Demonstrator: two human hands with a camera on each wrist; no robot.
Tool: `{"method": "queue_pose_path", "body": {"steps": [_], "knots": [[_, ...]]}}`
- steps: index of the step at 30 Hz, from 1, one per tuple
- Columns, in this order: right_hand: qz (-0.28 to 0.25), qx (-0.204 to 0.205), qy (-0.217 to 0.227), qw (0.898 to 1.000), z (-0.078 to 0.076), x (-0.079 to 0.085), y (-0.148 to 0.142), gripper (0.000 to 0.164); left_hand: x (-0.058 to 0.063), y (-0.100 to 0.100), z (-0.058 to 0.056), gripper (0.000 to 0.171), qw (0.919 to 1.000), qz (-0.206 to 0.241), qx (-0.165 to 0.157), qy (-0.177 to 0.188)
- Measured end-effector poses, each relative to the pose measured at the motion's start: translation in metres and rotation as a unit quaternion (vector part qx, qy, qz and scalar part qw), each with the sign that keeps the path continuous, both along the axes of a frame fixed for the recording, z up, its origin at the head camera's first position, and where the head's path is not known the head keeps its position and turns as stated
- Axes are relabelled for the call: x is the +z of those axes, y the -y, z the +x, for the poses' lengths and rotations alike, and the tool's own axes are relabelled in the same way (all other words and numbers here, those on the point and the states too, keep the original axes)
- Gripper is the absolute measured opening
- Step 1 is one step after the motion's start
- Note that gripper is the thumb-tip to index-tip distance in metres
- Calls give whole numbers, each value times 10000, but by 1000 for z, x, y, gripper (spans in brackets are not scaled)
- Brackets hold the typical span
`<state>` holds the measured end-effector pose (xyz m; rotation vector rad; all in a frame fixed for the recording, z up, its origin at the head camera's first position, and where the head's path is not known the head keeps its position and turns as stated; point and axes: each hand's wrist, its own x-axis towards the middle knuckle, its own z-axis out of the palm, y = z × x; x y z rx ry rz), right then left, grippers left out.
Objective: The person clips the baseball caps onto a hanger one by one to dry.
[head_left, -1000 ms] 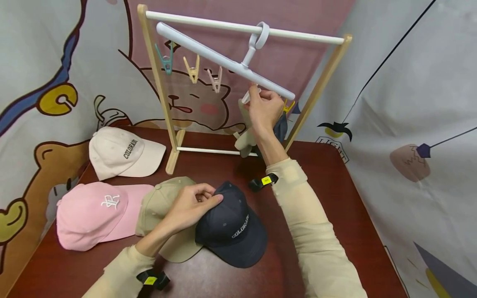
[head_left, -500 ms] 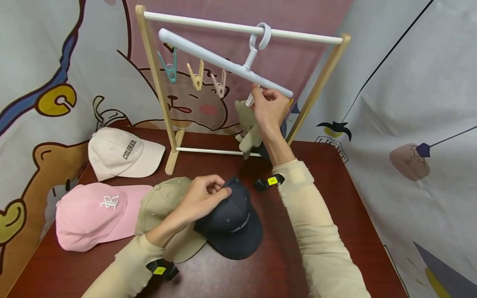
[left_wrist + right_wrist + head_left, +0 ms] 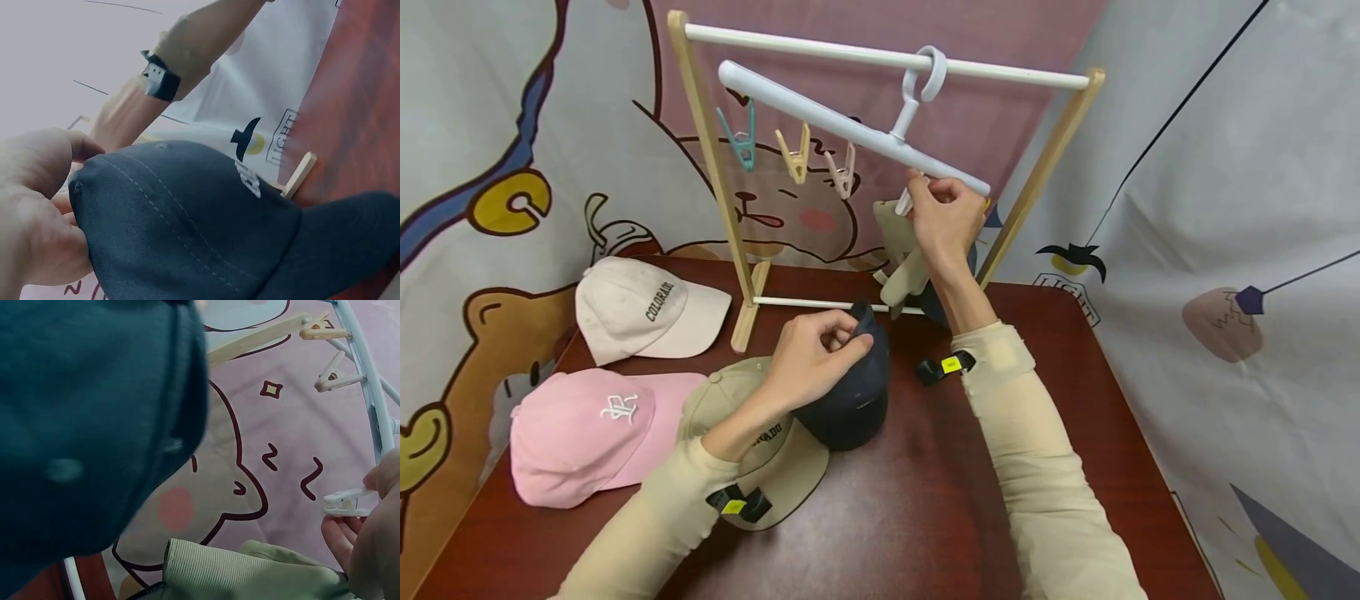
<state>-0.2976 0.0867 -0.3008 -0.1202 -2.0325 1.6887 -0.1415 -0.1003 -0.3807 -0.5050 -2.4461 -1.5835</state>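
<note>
Since half a second ago, the navy-blue fabric baseball cap with white lettering (image 3: pixel 850 392) has risen toward the rack and tipped up, uncovering dark lettering on the olive-khaki fabric cap (image 3: pixel 790 487) below; the right hand (image 3: pixel 947 218) has hardly shifted.

The left hand (image 3: pixel 820 358) pinches the navy cap's back edge between thumb and fingers. The cap's long axis runs steeply from that pinched edge, at the top, down to the brim, foreshortened in the head view; from the left wrist, the brim points away from the hand. Its upper edge overlaps the rack's thin white lower rail (image 3: pixel 820 305) in the head view, and its lower left side overlaps the khaki cap; whether those two touch, I cannot tell.

The right hand pinches a white plastic clip (image 3: pixel 904 202) beneath the slanting pale-blue plastic hanger bar (image 3: pixel 850 127). Below that hand hangs an olive fabric cap (image 3: pixel 898 237), crowding the space toward the light wooden right post (image 3: pixel 1045 171). A gap remains between the navy cap and this hanging one. Rightward and nearer the person, the reddish-brown tabletop (image 3: pixel 970 500) gives open room.
</note>
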Motion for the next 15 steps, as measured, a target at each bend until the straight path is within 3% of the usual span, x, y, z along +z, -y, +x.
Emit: {"method": "queue_pose_path", "body": {"steps": [8, 15], "knots": [[95, 33, 35, 9999, 0, 1, -2, 30, 11, 6, -24, 18, 9983, -129, 300, -480], [480, -66, 8, 9988, 3, 3, -2, 30, 18, 2, -45, 24, 9953, -82, 609, -748]]}}
